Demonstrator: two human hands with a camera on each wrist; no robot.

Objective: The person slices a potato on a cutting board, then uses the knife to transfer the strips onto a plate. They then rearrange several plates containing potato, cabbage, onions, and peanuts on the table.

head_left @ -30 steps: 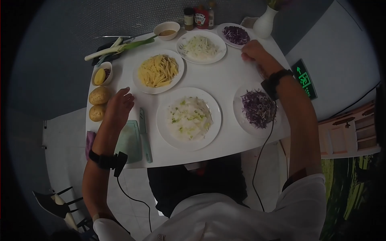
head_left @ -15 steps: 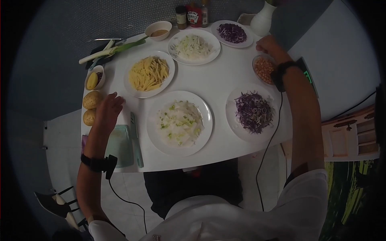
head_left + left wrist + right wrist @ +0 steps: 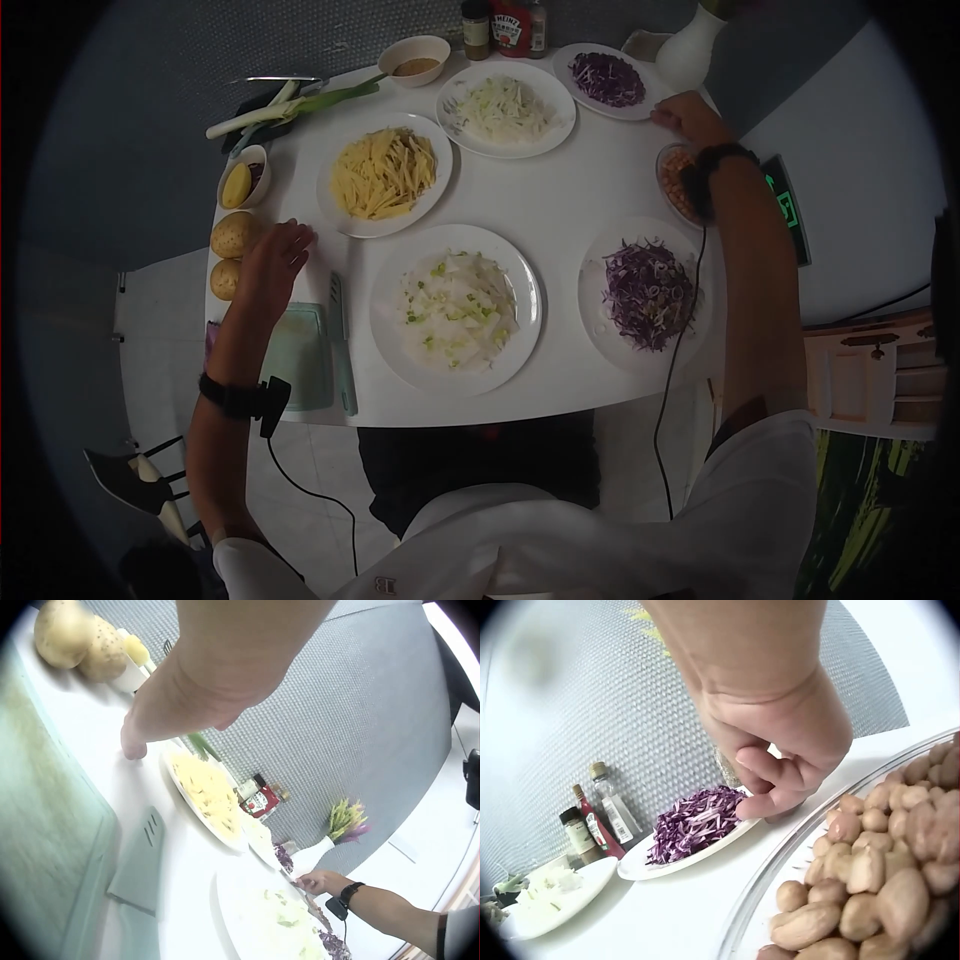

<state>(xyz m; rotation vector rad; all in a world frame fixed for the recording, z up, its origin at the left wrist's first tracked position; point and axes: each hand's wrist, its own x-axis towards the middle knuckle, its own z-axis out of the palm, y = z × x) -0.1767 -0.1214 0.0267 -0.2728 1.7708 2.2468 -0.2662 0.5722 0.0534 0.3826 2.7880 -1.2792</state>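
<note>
My right hand [image 3: 690,115] is at the back right and pinches the near-right rim of a white plate [image 3: 641,866] of shredded purple cabbage [image 3: 607,80]. In the right wrist view its fingers are curled, with fingertips [image 3: 750,806] at the rim. Just below that wrist stands a clear bowl of peanuts [image 3: 870,877], partly covered by the wrist in the head view. My left hand [image 3: 275,265] is at the left side, fingers loosely bent and holding nothing. Beside it lie two potatoes [image 3: 233,235]. A green cutting board [image 3: 300,355] and a green-handled knife [image 3: 342,350] lie nearer me.
Plates of potato strips [image 3: 385,175], pale shreds [image 3: 500,108], white slices with green bits [image 3: 458,310] and purple cabbage with onion [image 3: 648,295] cover much of the table. Behind stand a sauce bowl [image 3: 414,62], a ketchup bottle [image 3: 512,28] and a white vase [image 3: 688,52]. Leeks [image 3: 290,105] lie back left.
My right hand has moved rightward to the cabbage plate's right rim, uncovering the peanuts. The plate has shifted slightly right. My left hand has moved a little left, toward the potatoes.
</note>
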